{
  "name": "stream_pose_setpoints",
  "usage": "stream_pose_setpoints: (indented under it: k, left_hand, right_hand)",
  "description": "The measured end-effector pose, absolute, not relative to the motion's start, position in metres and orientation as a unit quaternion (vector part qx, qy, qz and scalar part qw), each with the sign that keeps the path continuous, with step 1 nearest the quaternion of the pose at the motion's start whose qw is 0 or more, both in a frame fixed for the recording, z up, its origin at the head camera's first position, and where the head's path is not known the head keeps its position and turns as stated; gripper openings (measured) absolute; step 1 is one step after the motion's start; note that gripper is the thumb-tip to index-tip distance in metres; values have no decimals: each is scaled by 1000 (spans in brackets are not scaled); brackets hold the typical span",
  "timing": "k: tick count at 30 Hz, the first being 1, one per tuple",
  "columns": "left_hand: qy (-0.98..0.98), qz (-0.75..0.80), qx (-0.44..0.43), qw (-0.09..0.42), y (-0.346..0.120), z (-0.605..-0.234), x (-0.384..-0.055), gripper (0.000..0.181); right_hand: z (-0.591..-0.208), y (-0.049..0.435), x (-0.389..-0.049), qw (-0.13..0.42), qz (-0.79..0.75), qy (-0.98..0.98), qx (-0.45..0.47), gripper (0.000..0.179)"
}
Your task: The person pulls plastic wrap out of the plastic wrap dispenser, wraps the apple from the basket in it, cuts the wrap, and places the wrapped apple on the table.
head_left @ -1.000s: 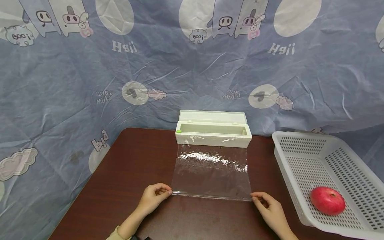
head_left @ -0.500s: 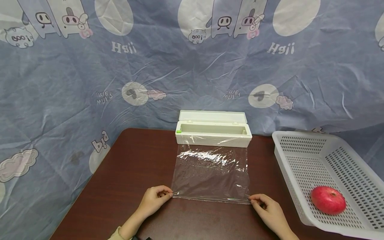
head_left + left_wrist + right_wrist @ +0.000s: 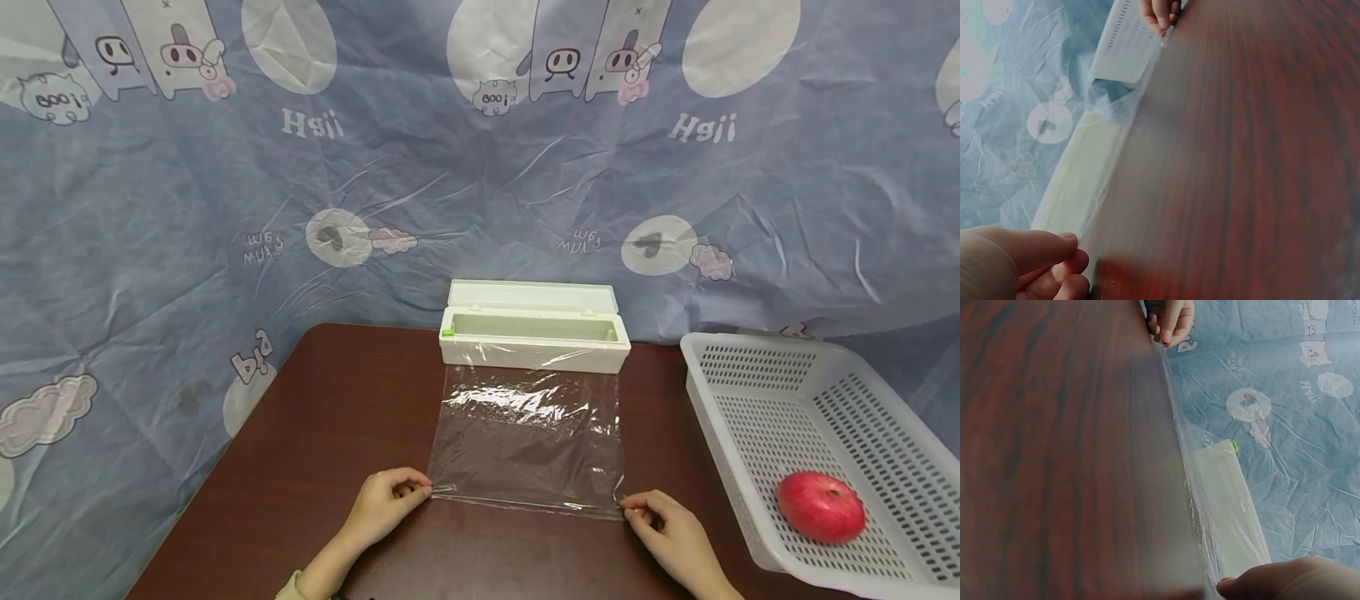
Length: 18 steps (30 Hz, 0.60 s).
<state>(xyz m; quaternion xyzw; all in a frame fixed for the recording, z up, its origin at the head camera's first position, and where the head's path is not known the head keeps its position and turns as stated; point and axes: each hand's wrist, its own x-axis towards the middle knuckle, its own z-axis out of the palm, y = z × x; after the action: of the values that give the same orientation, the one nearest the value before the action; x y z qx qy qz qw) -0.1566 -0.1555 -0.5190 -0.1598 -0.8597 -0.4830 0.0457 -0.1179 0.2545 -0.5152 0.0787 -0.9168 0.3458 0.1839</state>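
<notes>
A sheet of clear plastic wrap stretches from a white wrap dispenser box toward the person. Its near left corner is pinched between thumb and fingers of my left hand. My right hand pinches the near right corner in the same way. The box's lid stands raised at the back, and a small green piece sits at its left end. Both wrist views show the sheet's front edge running between the two hands, with the left thumb near one end.
At the right stands a white perforated plastic basket with a red apple-like fruit inside. Everything rests on a dark brown wooden table. Behind it hangs a blue-grey printed cloth.
The right hand has shifted slightly left and nearer, still pinching its corner. The left hand has barely moved. The wrap looks slacker and more wrinkled, its front edge slightly nearer.
</notes>
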Motion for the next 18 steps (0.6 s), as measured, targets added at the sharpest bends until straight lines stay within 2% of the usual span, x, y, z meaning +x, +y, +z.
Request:
stream_pose_setpoints:
  k: [5,18]
  left_hand:
    - [-861,-479,-164,44,-156,-521,-157,7]
    - [-861,-479,-166,41,-157,-521,-157,7]
  right_hand:
    - [-514,254,-118,186,353,-913,80,21]
    - [-510,255,-117,154,372,-915,12,10]
